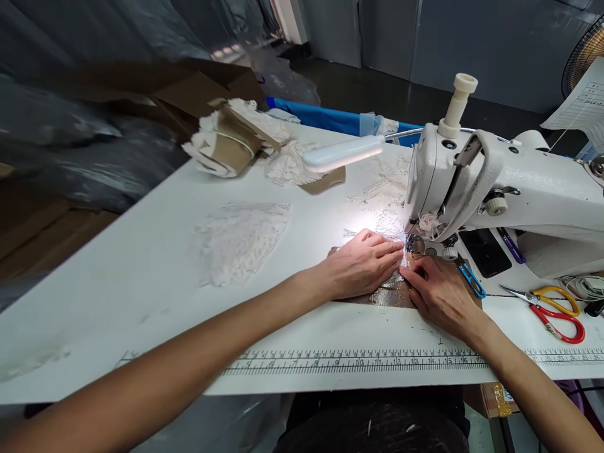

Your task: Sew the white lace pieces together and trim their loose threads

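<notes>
White lace (404, 259) passes under the needle area of a white sewing machine (514, 182), lit brightly by a lamp. My left hand (365, 264) lies flat on the lace and bed just left of the needle, its fingers stretched toward it. Right in front of the needle, my right hand (436, 289) has thumb and forefinger pinched at the lace edge, the other fingers curled. Beneath both hands is a brown, shiny-taped plate (394, 297). More lace (389, 179) spreads behind the machine's needle. The fingertips partly hide the strip.
A lace piece (245, 242) lies at left, near a banded lace bundle (231, 141). The lamp (344, 153) hangs over the table. On the right lie blue thread snips (470, 280), red-and-yellow scissors (557, 311) and a black phone (486, 251). A printed ruler (358, 362) runs along the front edge.
</notes>
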A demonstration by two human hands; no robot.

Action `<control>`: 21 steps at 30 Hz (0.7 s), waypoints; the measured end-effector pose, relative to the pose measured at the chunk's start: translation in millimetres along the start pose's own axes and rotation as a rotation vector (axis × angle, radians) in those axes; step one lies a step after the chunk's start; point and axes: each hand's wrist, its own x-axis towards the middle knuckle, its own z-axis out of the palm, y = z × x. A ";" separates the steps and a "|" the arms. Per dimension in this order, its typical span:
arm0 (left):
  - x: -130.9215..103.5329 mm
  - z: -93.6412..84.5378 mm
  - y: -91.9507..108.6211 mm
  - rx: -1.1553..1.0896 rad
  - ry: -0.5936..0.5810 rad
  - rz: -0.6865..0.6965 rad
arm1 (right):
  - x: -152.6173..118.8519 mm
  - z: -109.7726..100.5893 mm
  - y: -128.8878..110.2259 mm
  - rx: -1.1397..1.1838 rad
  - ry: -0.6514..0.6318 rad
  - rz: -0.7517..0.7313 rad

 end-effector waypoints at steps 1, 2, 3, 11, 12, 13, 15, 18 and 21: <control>-0.6 0.4 0.3 0.007 0.011 -0.009 | 0.4 0.2 -0.6 0.003 -0.008 0.011; -1.2 0.7 1.0 0.012 0.021 -0.018 | 0.7 0.6 -1.1 0.010 -0.016 0.023; -1.8 1.0 1.8 0.016 0.031 -0.025 | 0.9 1.1 -1.4 0.018 -0.023 0.038; -5.5 3.3 3.5 0.024 0.048 -0.077 | 0.5 2.2 -2.0 0.005 -0.066 0.085; -5.9 3.3 3.5 0.021 0.053 -0.079 | 0.6 2.1 -2.6 0.003 -0.075 0.091; -6.1 3.2 3.5 0.017 0.057 -0.081 | 0.8 2.0 -3.4 0.002 -0.083 0.099; -6.3 2.6 3.6 0.006 0.065 -0.085 | 1.4 2.0 -5.5 0.001 -0.093 0.117; -6.2 1.4 3.4 -0.008 0.067 -0.084 | 2.9 1.2 -8.8 -0.008 -0.098 0.131; -6.4 1.1 2.9 -0.006 0.073 -0.082 | 4.4 -0.3 -10.8 -0.020 -0.107 0.125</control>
